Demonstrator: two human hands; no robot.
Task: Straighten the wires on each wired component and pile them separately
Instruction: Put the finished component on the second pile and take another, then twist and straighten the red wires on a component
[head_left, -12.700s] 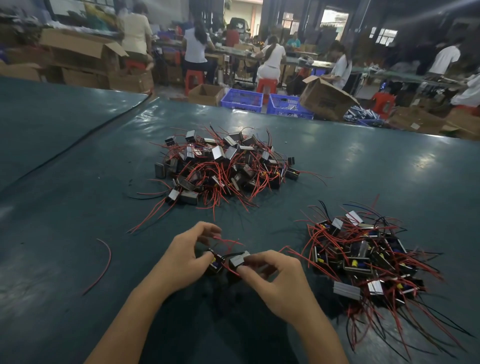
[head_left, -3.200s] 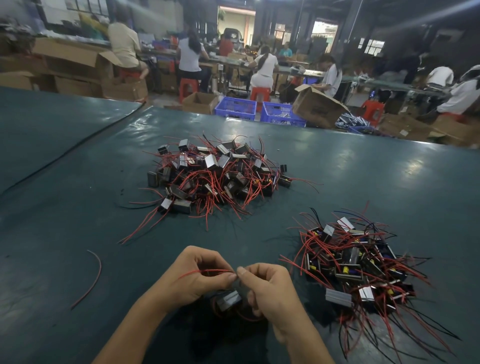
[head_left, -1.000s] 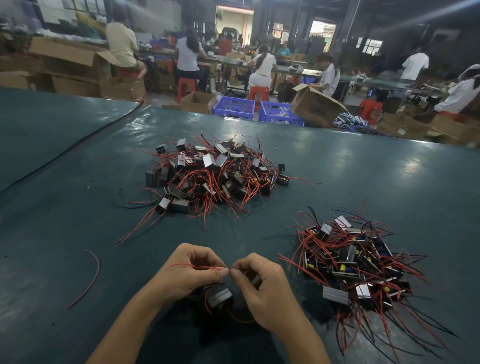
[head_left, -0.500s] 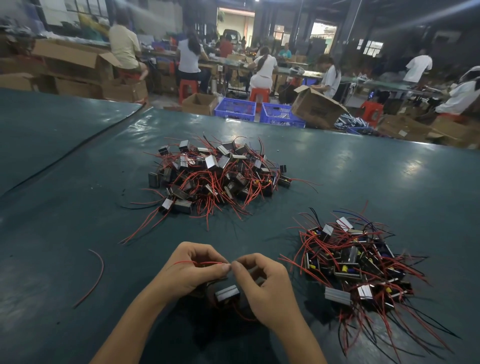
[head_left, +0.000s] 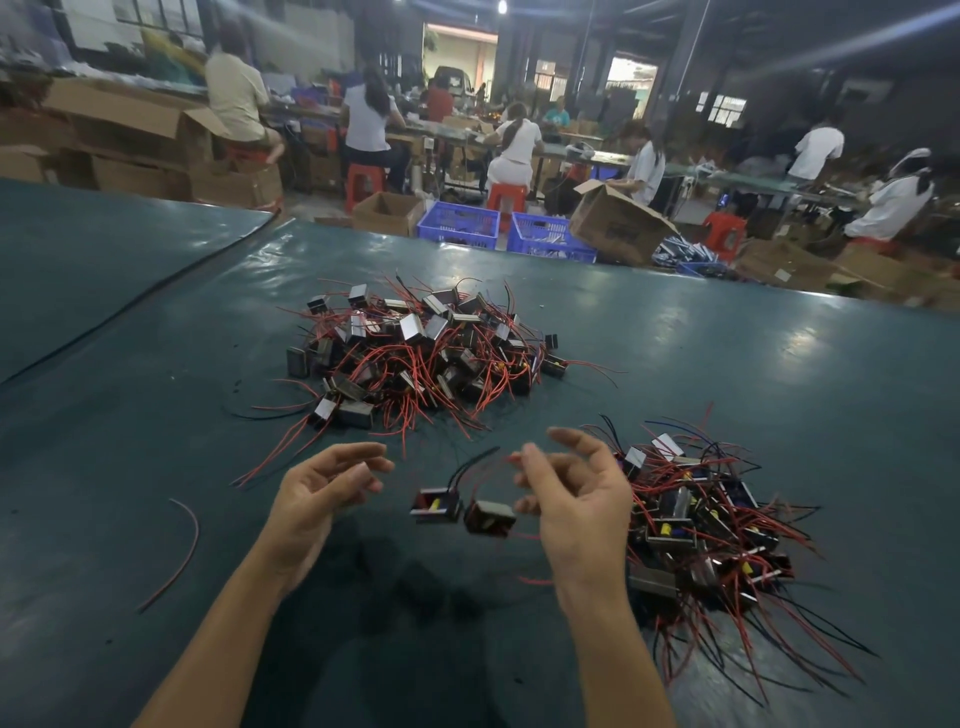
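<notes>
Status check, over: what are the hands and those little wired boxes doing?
Left hand open, empty. Right hand open, fingers spread. Two wired components between them. Nothing in the way.

Both bare forearms reach forward and converge slightly. The hands are level with each other and well apart, palms turned inward toward one another. Left hand (head_left: 322, 493): fingers loosely curled, thumb clear of the fingertips, gripping nothing. Right hand (head_left: 576, 499): the farthest finger is raised and hooked, the others curl loosely toward the palm, and the fingertips stand apart from one another.
</notes>
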